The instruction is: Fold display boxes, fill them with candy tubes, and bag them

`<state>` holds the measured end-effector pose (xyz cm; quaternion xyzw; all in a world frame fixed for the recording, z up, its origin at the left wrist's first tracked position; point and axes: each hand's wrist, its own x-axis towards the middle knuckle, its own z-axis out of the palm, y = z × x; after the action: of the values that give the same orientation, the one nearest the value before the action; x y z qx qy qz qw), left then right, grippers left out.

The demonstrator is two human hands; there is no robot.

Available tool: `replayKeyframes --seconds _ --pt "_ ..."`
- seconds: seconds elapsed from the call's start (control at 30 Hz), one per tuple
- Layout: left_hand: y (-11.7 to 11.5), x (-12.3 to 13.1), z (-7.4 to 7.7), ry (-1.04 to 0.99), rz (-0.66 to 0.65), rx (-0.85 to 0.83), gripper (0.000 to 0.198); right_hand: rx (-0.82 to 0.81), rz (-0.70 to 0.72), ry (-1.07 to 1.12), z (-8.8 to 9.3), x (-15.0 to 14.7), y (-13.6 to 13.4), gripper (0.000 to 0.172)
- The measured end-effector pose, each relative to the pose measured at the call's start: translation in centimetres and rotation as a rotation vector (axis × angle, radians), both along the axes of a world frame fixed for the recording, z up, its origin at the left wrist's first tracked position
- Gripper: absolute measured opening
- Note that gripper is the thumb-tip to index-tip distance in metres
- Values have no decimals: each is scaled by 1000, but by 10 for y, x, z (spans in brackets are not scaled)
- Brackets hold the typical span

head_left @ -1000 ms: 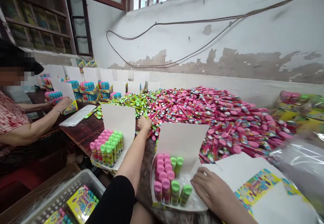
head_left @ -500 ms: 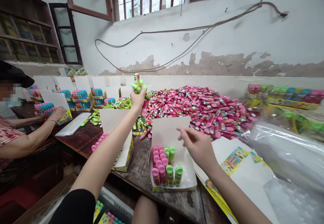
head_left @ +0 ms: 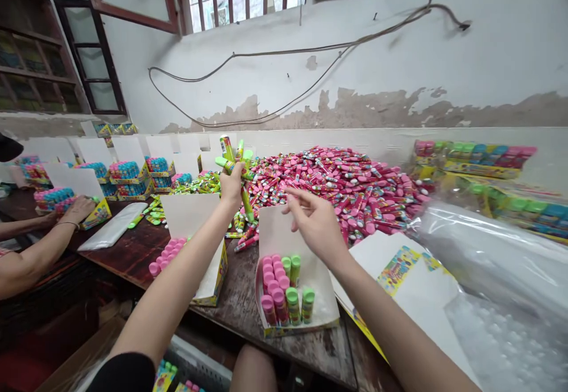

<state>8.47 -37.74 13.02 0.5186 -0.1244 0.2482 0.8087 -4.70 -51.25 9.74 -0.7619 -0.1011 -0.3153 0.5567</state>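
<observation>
Green tubes (head_left: 227,164) are bunched in the closed fingers of the left hand (head_left: 231,186), held up at the far end of an outstretched arm, left of the pink pile (head_left: 328,179). Right-hand (head_left: 316,220) fingers are loosely bent and apart, gripping nothing visible, over the near box's (head_left: 326,309) raised flap. That box looks part-filled: pink-capped tubes (head_left: 273,279) left, four green-capped tubes (head_left: 292,304) beside them, room remaining right. The left forearm partly hides the left box (head_left: 215,279), so its fill is unclear.
</observation>
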Motion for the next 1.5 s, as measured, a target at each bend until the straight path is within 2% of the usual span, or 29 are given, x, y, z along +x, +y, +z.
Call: replayKeyframes --seconds 0.07,0.17,0.23,0.3,0.37,0.43,0.53,0.6,0.7,0.77,0.83,0.9,0.97,1.07,1.13,1.2,1.27,1.33,1.43,1.5 --pt "3 -36 -1 -38 -187 133 22 108 110 1 14 -4 -11 53" --pt "4 -90 -12 -52 -365 330 29 114 224 63 26 -14 -21 51" --pt "2 -115 -23 -2 -440 384 29 86 261 146 26 -21 -26 46" --pt "-1 -128 -35 48 -478 394 26 53 285 236 21 -28 -35 44" --pt "-3 -130 -47 99 -452 391 24 13 271 290 14 -33 -50 43" --pt "-2 -128 -58 159 -386 376 22 -36 181 267 7 -34 -69 41" --pt "7 -128 -72 299 -351 369 24 -186 117 254 -11 -25 -93 38" --pt "14 -131 -78 393 -440 392 25 -317 188 308 -32 -15 -94 36" --pt "22 -136 -86 499 -613 420 29 -465 276 377 -68 -3 -77 28" --pt "26 -136 -90 561 -702 444 35 -499 282 386 -86 0 -64 23" --pt "29 -133 -93 604 -740 487 39 -489 270 378 -94 0 -56 19" --pt "29 -129 -95 612 -732 534 37 -449 270 381 -93 -1 -54 19" --pt "26 -126 -95 596 -696 575 31 -385 288 394 -87 -1 -56 32" --pt "17 -124 -92 576 -678 652 23 -187 330 470 -74 -3 -62 47" --pt "14 -124 -90 548 -661 705 21 -74 325 521 -64 -5 -70 46" --pt "15 -123 -87 507 -568 762 20 -65 260 521 -54 -7 -82 44" --pt "19 -121 -84 459 -451 843 20 -163 184 485 -45 -8 -93 41" --pt "21 -120 -79 408 -427 938 20 -371 159 445 -42 -6 -97 33" --pt "17 -117 -73 344 -489 1028 19 -680 204 414 -56 2 -87 21" --pt "12 -116 -71 341 -518 1047 19 -760 234 430 -72 9 -76 20"
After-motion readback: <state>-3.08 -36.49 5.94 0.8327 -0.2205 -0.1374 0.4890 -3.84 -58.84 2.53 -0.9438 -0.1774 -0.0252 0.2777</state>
